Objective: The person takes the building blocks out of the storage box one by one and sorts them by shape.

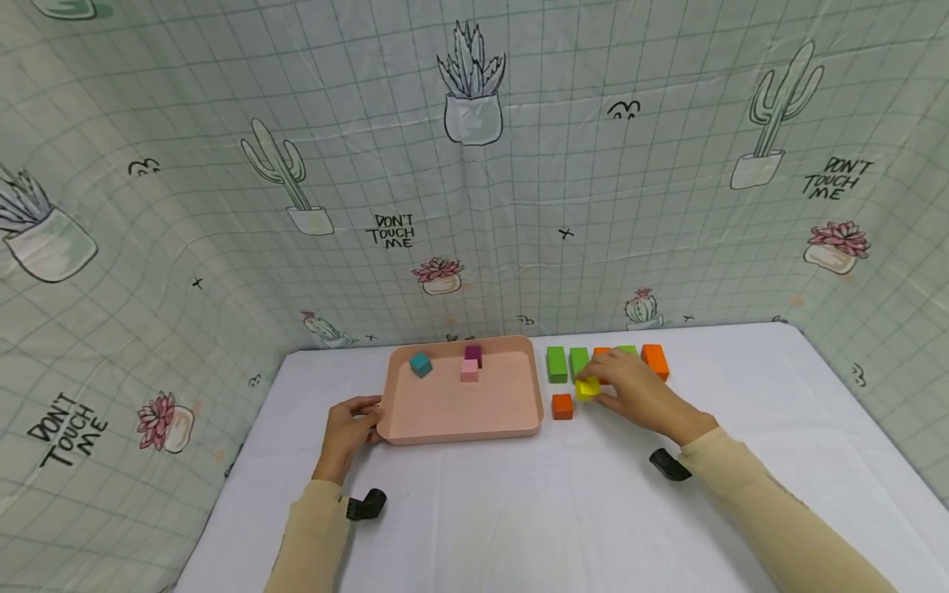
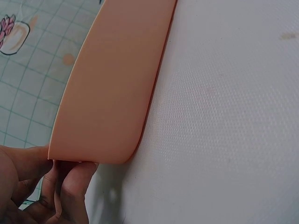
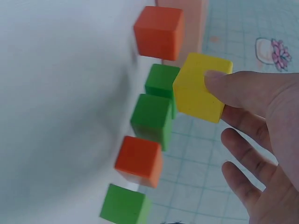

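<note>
My right hand (image 1: pixel 633 391) pinches a yellow cube (image 3: pixel 202 87) between thumb and fingers, in front of a row of blocks. In the right wrist view, the cube overlaps a green block (image 3: pixel 162 80), and an orange cube (image 3: pixel 159 32) sits close by. My left hand (image 1: pixel 351 428) grips the left end of a shallow pink tray (image 1: pixel 460 416); in the left wrist view, the thumb is at the rim and the fingers are against the wall (image 2: pixel 103 93). Inside the tray are a teal cube (image 1: pixel 421 365), a pink cube (image 1: pixel 469 371) and a purple block (image 1: pixel 473 352).
Right of the tray stand green blocks (image 1: pixel 557 364) and orange blocks (image 1: pixel 656 362), partly hidden behind my right hand. The orange cube is near the tray's right wall. A white cloth (image 1: pixel 474 519) covers the table, and a patterned curtain (image 1: pixel 534 198) hangs at the back.
</note>
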A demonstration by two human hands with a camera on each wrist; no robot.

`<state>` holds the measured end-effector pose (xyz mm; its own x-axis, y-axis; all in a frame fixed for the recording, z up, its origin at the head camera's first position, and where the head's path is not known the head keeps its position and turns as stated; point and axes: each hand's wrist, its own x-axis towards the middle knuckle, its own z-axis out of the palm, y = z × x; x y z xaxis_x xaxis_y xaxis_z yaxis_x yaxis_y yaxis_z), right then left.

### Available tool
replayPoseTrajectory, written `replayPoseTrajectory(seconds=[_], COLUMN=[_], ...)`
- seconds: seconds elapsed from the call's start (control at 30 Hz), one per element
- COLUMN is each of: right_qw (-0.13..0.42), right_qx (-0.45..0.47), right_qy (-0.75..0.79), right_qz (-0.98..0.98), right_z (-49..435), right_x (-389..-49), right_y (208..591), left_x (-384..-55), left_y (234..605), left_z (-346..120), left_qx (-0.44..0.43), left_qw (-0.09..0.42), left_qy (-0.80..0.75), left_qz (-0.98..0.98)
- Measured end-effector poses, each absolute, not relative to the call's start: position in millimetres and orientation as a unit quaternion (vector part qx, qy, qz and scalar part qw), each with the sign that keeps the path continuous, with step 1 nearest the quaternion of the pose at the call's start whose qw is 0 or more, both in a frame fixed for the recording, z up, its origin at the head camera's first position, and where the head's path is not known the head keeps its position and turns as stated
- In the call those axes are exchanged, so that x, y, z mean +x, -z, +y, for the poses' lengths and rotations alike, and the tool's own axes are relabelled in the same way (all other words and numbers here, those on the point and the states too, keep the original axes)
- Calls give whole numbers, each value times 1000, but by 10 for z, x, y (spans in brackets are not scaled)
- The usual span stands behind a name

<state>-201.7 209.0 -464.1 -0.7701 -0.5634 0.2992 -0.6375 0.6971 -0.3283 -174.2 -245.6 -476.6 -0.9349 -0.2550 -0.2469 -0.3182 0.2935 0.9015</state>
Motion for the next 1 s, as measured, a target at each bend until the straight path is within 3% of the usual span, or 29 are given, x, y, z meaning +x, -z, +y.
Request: replayPoseTrajectory(seconds=[0.63, 1.0], right_qw=[57, 56], right_qx=[342, 347], right_qy=[-176, -180], right_qz=[-921, -919], right_z=[2094, 2025], right_x=[-1989, -2026], right_y=[4911, 4817], left_x=[-1730, -1754], left_y=[4789, 4789], left_z=[-2466, -2466], left_qx=[-176, -179], left_qw=[25, 27], left_qy=[-575, -571], left_qz=[798, 801])
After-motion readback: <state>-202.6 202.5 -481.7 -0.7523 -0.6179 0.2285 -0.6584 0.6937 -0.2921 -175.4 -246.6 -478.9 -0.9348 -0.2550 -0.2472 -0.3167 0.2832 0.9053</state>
